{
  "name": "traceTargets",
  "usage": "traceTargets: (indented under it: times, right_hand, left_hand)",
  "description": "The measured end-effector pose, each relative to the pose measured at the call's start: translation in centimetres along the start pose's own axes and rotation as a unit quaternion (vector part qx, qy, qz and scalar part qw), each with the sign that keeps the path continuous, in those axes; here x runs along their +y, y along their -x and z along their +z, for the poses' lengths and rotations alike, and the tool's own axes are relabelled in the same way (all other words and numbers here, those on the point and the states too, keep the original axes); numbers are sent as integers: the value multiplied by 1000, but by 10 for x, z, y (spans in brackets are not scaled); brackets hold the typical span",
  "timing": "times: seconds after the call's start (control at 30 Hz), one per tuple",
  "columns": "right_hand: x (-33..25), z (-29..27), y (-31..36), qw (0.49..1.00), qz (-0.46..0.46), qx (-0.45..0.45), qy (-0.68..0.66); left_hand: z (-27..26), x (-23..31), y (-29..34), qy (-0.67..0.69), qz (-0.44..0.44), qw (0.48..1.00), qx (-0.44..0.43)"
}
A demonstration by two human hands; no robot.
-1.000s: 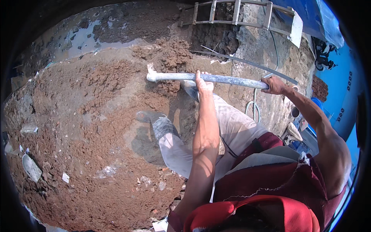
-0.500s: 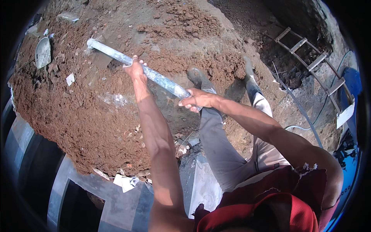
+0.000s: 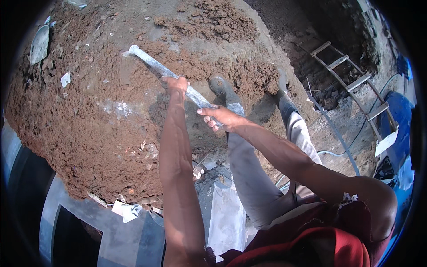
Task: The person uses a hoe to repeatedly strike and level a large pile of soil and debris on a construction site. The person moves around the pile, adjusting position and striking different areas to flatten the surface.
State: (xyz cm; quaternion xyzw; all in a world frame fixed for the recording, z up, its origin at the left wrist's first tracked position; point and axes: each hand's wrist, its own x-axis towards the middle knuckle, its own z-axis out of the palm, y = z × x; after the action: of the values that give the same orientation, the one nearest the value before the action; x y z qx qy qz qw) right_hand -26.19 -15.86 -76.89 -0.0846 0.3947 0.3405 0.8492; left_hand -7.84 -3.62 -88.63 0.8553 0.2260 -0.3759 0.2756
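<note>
Both my hands are closed around the long, pale, dusty handle of a hoe [image 3: 153, 63], which slants from far left to near right. My left hand [image 3: 177, 83] grips it around the middle. Close to its near end is my right hand [image 3: 221, 116], fingers wrapped around it. The rounded far end sits low over the reddish-brown soil [image 3: 102, 147]. Below that end is a flat brown patch that looks like the blade, hard to tell from the earth. My boots [image 3: 224, 89] stand on the soil just right of the handle.
A wooden ladder [image 3: 357, 82] leans in a pit at the right, near a hose [image 3: 336, 120] and blue sheeting [image 3: 397, 115]. A grey pan-like scoop [image 3: 40, 44] lies far left. Concrete beams [image 3: 118, 231] with dark openings edge the soil at near left; paper scraps [image 3: 130, 212] lie there.
The hoe's far end has moved right in view and its handle slants more steeply. My left hand has shifted right and slightly nearer. Both hands keep their grip.
</note>
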Motion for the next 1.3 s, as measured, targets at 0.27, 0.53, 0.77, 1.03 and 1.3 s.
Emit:
traceTargets:
  times: [0.27, 0.53, 0.77, 1.03, 1.3]
  right_hand:
    - [-24, -112, 203, 989, 20, 84, 116]
    - [33, -234, 423, 950, 43, 275, 140]
    - [76, -252, 462, 938, 44, 248, 237]
    - [-70, -131, 139, 985, -56, -122, 109]
    - [-148, 29, -35, 989, -114, -95, -27]
  left_hand:
    - [148, 57, 204, 105, -70, 991, -46]
    - [342, 19, 344, 538, -257, 772, -221]
    - [341, 19, 391, 497, -284, 750, -333]
    - [120, 124, 110, 383, 92, 918, -34]
    - [-7, 174, -24, 121, 4, 991, -59]
